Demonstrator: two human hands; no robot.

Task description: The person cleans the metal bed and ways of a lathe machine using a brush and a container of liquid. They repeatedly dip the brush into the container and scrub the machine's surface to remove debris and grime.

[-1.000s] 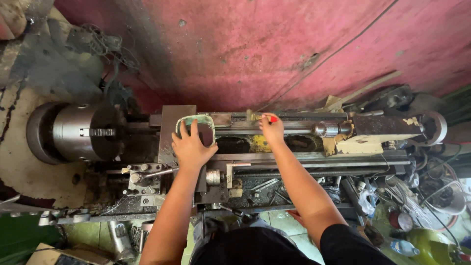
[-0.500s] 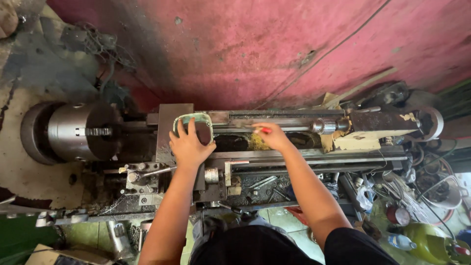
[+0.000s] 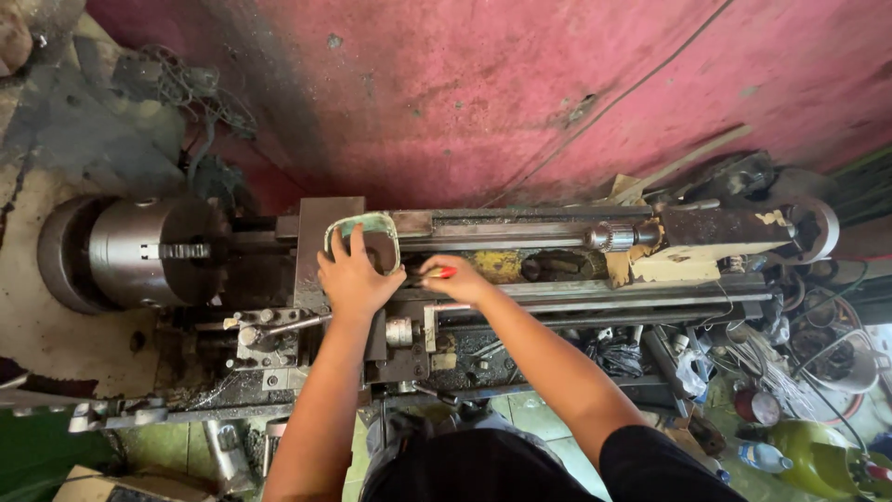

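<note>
I look down on an old metal lathe (image 3: 520, 232) with a steel chuck (image 3: 153, 251) at the left. My left hand (image 3: 355, 277) rests on a pale green oval tin (image 3: 364, 232) sitting on the lathe carriage, with its fingers over the tin's near rim. My right hand (image 3: 455, 281) is just right of it, closed on a small tool with a red handle (image 3: 444, 272). The tool's tip points left toward the tin and is partly hidden by my fingers.
The tailstock (image 3: 715, 232) with a drill chuck (image 3: 609, 236) sits at the right end of the bed. A pink wall (image 3: 520, 84) rises behind the lathe. Cluttered parts, a metal bucket (image 3: 850, 358) and a yellow-green container (image 3: 822, 465) lie at lower right.
My right hand has pulled back from the far side of the bed toward me and leftward, carrying the red-handled tool close to the tin. My left hand has stayed on the tin.
</note>
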